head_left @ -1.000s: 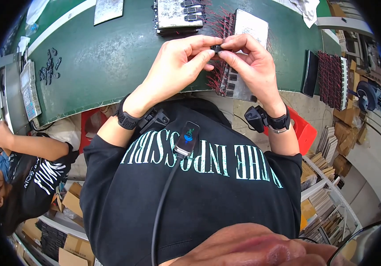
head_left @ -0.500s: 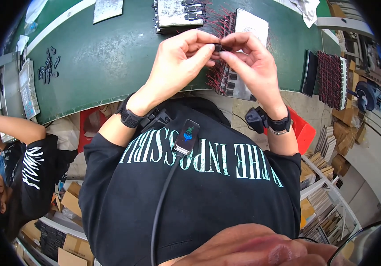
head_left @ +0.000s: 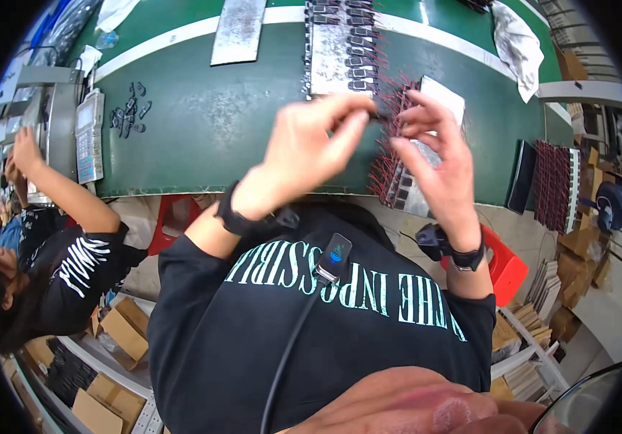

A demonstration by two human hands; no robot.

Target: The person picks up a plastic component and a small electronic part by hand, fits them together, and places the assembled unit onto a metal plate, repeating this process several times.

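Note:
Over the near part of the green bench, my left hand (head_left: 311,141) pinches a small black part (head_left: 378,116) between thumb and fingertips; motion blurs its shape. Just to the right is my right hand (head_left: 437,148), its fingers apart and nothing visible in them. Partly behind that hand lies a board (head_left: 413,199) with black pieces and a fringe of thin red wires (head_left: 385,163). Beyond my hands stands a metal plate (head_left: 331,58) lined with rows of black parts, red wires sticking out at its right side.
Loose black parts (head_left: 131,112) lie in a pile at the bench's left. A bare metal plate (head_left: 238,32) rests farther back. Another bundle of red wires (head_left: 553,184) is at right, beside a dark panel (head_left: 521,177). At left, a co-worker's arm (head_left: 72,192) reaches toward equipment.
My hands have drawn apart; the right has let go of the black part, which stays in my left. The view has shifted, so the bench sits lower in it.

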